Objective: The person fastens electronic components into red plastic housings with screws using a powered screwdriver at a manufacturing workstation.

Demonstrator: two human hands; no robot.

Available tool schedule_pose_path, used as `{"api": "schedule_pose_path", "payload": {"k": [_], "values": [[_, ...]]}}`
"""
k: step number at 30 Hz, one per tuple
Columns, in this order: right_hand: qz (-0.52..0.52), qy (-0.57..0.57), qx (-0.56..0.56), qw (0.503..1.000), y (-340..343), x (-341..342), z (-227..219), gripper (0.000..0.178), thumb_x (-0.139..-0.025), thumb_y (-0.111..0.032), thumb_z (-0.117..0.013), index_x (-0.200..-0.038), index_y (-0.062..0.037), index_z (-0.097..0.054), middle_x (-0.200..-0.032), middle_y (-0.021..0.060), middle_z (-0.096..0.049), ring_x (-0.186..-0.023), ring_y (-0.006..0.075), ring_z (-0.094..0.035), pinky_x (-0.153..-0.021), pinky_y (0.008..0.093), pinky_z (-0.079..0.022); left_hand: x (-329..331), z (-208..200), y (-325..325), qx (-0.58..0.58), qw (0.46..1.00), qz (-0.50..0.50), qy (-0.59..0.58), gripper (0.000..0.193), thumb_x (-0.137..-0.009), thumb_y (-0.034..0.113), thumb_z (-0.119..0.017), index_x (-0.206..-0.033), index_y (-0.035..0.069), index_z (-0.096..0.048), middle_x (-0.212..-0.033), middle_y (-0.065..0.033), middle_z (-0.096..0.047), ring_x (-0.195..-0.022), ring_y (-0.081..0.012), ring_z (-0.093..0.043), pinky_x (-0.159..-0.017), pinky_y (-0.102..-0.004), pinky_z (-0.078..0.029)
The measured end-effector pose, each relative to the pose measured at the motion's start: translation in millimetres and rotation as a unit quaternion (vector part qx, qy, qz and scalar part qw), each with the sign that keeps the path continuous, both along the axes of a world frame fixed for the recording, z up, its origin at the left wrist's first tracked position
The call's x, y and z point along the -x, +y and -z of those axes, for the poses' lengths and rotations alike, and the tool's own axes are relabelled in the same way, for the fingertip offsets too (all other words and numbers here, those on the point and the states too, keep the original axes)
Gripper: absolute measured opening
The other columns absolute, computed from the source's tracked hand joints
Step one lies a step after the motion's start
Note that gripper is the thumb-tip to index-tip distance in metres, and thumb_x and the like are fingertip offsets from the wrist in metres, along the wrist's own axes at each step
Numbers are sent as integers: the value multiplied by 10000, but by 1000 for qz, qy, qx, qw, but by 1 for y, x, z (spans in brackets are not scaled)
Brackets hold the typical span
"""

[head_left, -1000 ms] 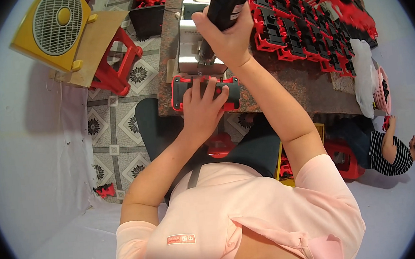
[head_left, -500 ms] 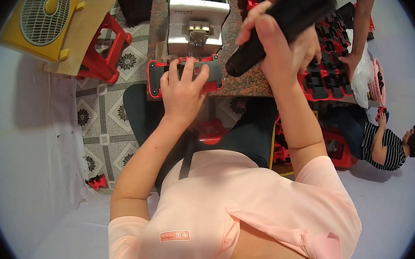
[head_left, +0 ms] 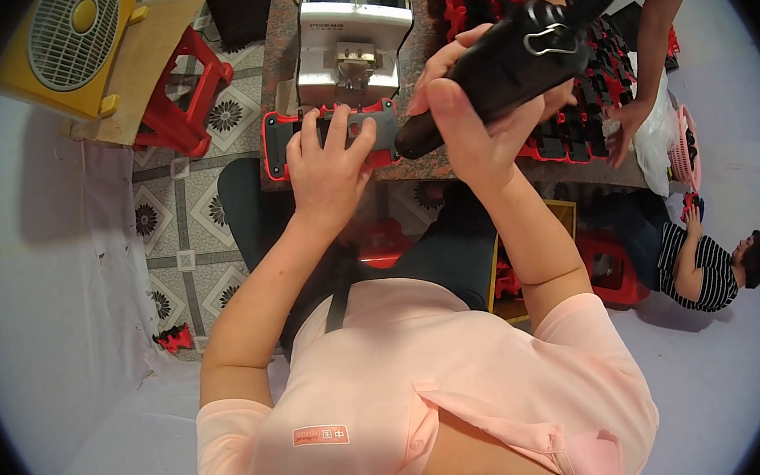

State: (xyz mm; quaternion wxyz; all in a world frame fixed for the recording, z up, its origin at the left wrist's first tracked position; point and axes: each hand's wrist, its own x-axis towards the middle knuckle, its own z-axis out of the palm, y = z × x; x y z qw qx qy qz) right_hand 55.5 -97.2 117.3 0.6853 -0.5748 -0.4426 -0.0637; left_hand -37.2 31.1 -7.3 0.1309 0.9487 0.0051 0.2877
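Observation:
My right hand (head_left: 477,136) is wrapped round a black electric screwdriver (head_left: 509,62), which has a metal hanging loop and a thick cord at its upper end. Its narrow nose slants down to the left, at the right end of a red and dark-grey plastic housing (head_left: 277,147). Whether the two touch, I cannot tell; the bit is not visible. My left hand (head_left: 328,166) lies over the middle of this housing, fingers spread across its top and thumb towards the right. The housing rests at the near edge of the stone-topped table (head_left: 282,67).
A silver-white machine (head_left: 353,30) stands just beyond the housing. Rows of red-black parts (head_left: 573,133) lie to the right, where another person's hand (head_left: 629,129) reaches in. A yellow fan (head_left: 74,38) is far left. A seated person (head_left: 704,266) in stripes holds a red part.
The screwdriver has moved left and slightly down, its nose closer to the housing's right end. My left hand stays on the housing. The co-worker's hand at the right has spread and shifted.

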Motion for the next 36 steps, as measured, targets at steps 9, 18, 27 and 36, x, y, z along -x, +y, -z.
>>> {"api": "schedule_pose_path", "payload": {"k": [9, 18, 27, 36], "values": [[4, 43, -13, 999, 1, -4, 7, 464, -897, -140, -729, -1206, 17, -421, -806, 91, -595, -660, 156, -618, -622, 295, -533, 1, -3, 6, -5, 1000, 3, 2, 660, -605, 200, -857, -1218, 228, -612, -1325, -71, -550, -1242, -376, -483, -938, -473, -408], [20, 92, -131, 987, -74, 34, -12, 603, -863, -274, -793, -1274, -52, -412, -871, 111, -575, -697, 186, -604, -617, 327, -550, -3, -19, -3, -14, 998, 47, 44, 683, -653, 69, -769, -1297, 185, -571, -1386, -111, -490, -1295, -402, -424, -988, -511, -395], [325, -112, -111, 933, -216, 79, -33, 568, -801, -134, -814, -1246, -17, -480, -838, 91, -642, -709, 138, -632, -614, 269, -534, 15, -77, -88, 13, 917, 328, 226, 648, -637, 150, -843, -1239, 115, -604, -1164, -140, -615, -986, -365, -618, -841, -456, -512], [556, -175, -195, 789, -328, 155, -66, 461, -896, -144, -696, -1251, 35, -461, -895, 133, -635, -718, 192, -612, -712, 318, -532, -56, -61, -282, 44, 840, 539, 54, 642, -710, 259, -826, -1278, 104, -569, -1307, -169, -535, -1203, -391, -503, -973, -501, -451]]}}
